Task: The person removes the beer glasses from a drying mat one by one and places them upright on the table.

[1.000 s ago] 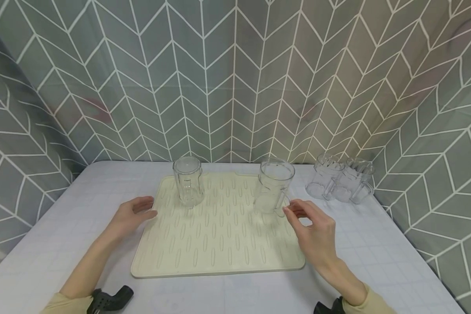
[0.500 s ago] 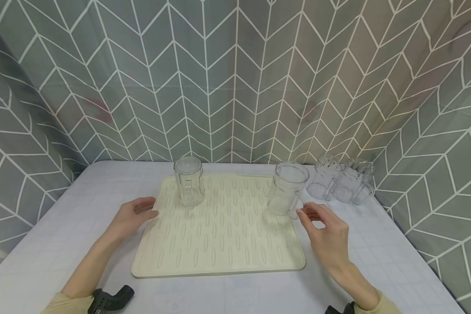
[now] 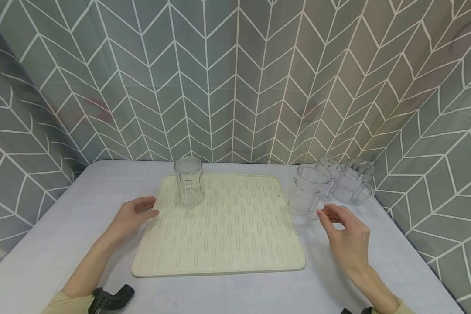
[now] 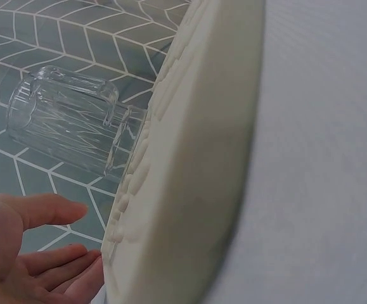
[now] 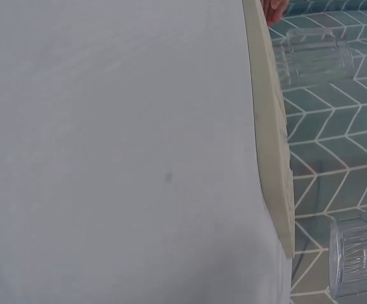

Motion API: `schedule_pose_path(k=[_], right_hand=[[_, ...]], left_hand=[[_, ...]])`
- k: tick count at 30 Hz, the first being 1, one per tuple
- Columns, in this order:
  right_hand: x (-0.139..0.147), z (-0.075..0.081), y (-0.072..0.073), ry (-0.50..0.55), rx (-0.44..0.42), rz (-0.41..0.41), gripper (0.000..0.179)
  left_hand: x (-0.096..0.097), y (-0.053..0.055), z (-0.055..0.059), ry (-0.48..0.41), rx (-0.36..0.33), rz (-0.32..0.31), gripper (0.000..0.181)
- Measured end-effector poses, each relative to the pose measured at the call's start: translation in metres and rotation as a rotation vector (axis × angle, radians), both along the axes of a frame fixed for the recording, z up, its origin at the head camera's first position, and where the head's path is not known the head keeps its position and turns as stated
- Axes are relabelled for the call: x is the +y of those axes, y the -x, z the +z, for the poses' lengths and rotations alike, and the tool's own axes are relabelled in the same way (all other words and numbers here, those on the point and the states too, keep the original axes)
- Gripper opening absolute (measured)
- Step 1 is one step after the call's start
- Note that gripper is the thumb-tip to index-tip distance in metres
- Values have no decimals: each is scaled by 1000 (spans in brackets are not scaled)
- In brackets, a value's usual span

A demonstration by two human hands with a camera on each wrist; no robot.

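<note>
The right hand (image 3: pixel 346 235) has its thumb and fingers together on the handle (image 3: pixel 316 208) of a mug (image 3: pixel 308 192), and pinches it. One second ago this mug was above the right part of the mat (image 3: pixel 220 244), and half a second ago it was near the mat's right edge. Now it has come just past this edge, to the right of the mat, and the right hand has moved to the right together with it. The mug is upright, and in the right wrist view a gap shows between its bottom and the level of the mat.

The left hand (image 3: pixel 131 218) has stayed in its place, just beside the mat's left edge. Its thumb and fingers are apart and it holds nothing; whether a fingertip touches the mat, I cannot tell.

A second mug (image 3: pixel 190 182) stands upright on the back left part of the mat, same as before. Two more mugs (image 3: pixel 351 181) stand on the table (image 3: pixel 188 294), to the right of the mat; the held mug now partly covers the nearer one.
</note>
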State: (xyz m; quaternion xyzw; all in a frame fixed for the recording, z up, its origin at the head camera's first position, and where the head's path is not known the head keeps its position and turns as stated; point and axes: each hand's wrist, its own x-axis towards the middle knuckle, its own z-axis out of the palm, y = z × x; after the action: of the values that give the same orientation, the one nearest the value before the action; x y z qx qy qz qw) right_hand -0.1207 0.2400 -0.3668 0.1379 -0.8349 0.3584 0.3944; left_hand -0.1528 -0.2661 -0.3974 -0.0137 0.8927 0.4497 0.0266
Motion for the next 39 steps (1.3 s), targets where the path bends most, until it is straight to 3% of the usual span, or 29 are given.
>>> schedule_pose_path(k=[24, 39], right_hand=[[34, -8, -4, 18, 62, -107, 19], [58, -15, -8, 36, 12, -180, 16]], left_hand=[[1, 0, 0, 5, -13, 1, 64], [1, 0, -1, 17, 0, 9, 63]])
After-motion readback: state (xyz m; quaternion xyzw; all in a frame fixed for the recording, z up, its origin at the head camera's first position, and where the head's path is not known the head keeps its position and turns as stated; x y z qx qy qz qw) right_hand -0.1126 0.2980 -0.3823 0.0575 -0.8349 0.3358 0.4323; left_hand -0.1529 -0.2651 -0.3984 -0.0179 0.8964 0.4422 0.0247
